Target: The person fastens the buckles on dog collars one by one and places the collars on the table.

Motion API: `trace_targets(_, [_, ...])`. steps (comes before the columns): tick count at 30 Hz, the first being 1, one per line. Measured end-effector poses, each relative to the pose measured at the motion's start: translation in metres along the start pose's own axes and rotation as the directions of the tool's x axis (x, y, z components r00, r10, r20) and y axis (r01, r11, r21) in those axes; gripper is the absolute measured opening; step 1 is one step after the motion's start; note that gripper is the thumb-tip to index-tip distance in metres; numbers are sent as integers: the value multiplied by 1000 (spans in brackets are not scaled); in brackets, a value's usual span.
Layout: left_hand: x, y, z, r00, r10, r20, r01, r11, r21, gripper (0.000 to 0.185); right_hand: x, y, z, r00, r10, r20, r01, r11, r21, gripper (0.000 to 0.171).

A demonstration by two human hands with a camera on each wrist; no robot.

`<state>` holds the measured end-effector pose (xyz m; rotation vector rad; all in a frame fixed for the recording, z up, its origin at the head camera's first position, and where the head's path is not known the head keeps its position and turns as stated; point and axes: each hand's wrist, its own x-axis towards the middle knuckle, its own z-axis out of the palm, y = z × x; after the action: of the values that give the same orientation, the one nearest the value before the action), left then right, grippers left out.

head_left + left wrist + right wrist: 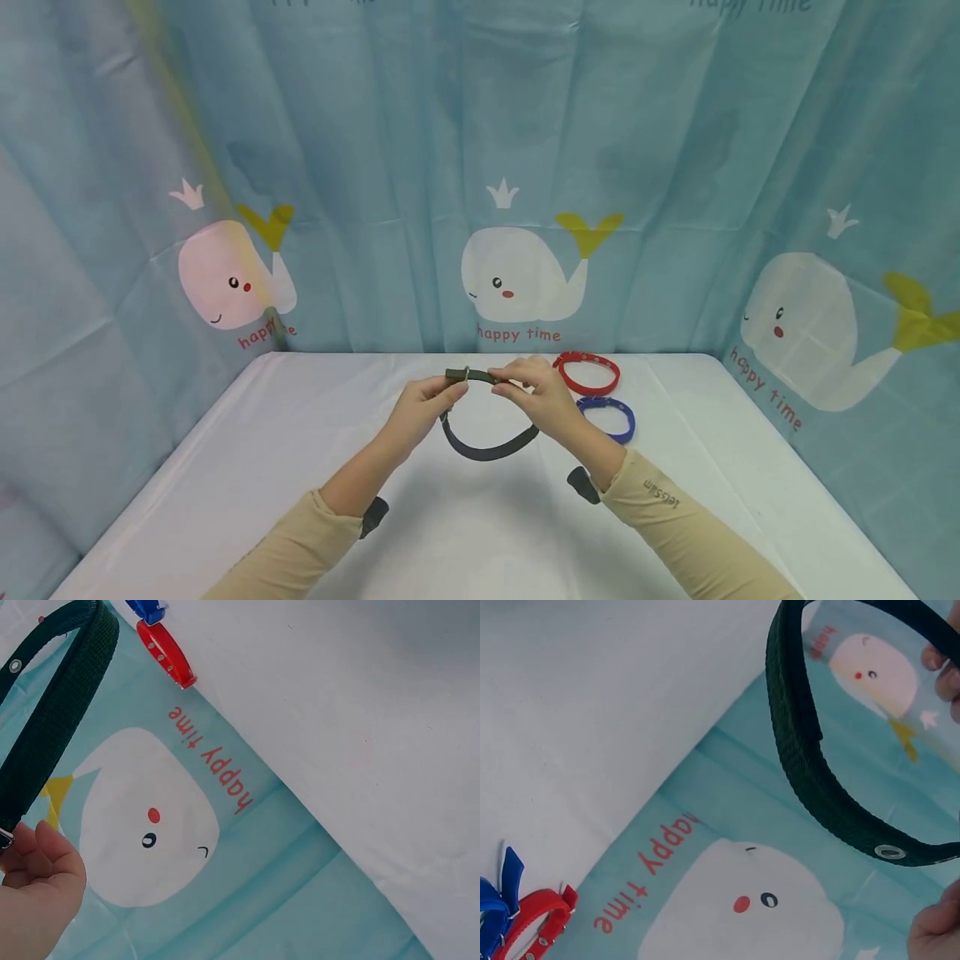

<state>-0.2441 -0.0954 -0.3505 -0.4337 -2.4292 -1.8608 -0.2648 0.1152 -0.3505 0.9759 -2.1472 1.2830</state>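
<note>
**Both hands on a dark green collar above a white table**

White cloth covers the table (300, 467), and a pale blue curtain printed with whales (517, 279) and the words "happy time" hangs behind and to both sides of it.

At the middle, held up off the table, is a dark green collar (487, 446) of woven webbing. The left hand (420, 408) pinches its top edge between curled fingers and thumb, close to a small metal ring. The right hand (543, 396) grips the same top stretch just beside it, fingers curled over the strap. The two hands almost meet, and the rest of the collar sags below them in a loop. In the right wrist view a metal eyelet (890, 852) shows in the webbing.

Just beyond the right hand, a red collar (592, 372) lies flat on the table as a closed ring. A blue collar (611, 417) lies just beside it, nearer the person. Both sleeves are tan; a dark strap sits at each wrist.
</note>
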Motion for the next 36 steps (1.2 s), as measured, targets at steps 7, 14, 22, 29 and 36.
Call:
trace_targets(7, [2,-1,4,998,54,-28,-55,998,-43,31,1,3,2,998,-61,19,59,993,98,25])
trace_targets(14, [0,-2,10,993,13,-115,-25,994,-109,29,-9,0,3,982,161,98,-171,980,102,35])
trace_targets(22, [0,-5,12,985,-1,-174,-29,986,-167,30,-28,13,4,929,346,132,-362,923,127,31])
trace_targets(29, [0,-2,20,990,44,-135,-62,989,-131,34,-16,3,11,961,248,126,-267,949,170,28])
trace_targets(36, [1,-4,22,984,67,-167,-88,989,-122,29,-22,8,7,940,331,83,-340,932,129,32])
